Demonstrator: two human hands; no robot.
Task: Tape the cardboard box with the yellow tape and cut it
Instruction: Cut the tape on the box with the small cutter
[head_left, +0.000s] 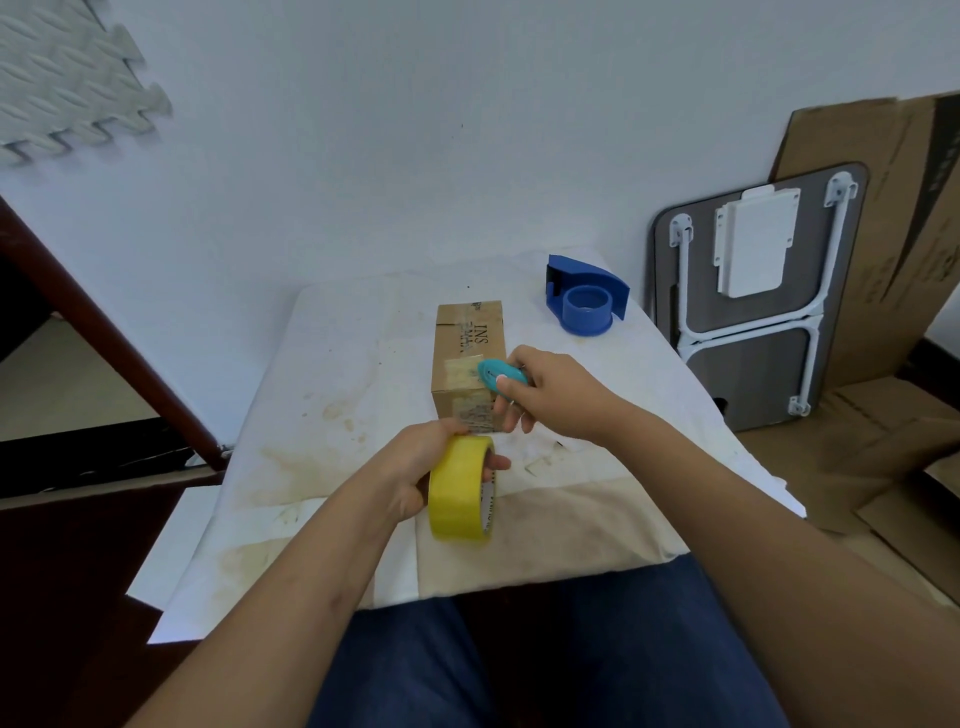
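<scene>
Setting: white wall behind a low table (363, 364) draped in a stained white cloth; a folded grey table leans on the wall to the right, flat cardboard sheets behind it.
Cardboard box (470, 358): stands near the middle of the table, long axis running from the near edge toward the wall; a strip of pale tape crosses its top.
Yellow tape (460, 488): a roll held on edge just in front of the box's near end, above the near half of the table.
Left hand (421, 467): fingers curled through the roll's core and thumb round its outside, gripping it; whether a strip is drawn out to the box cannot be told.
Cutter (501, 375): small teal tool, tip pointing left over the box's right top edge, at the taped band.
Right hand (556, 395): fingers clamped on the cutter, thumb on top, hovering at the box's right side.
Key relation: the box lies just beyond the roll, and any strip would run along the box's long axis; the cutter hand is nearer the box top, so the blade would cross that line from the right.
Step, judged: taping seems under way, the cut about to come.
Blue dispenser (587, 301): sits at the far right corner, well apart, untouched.
</scene>
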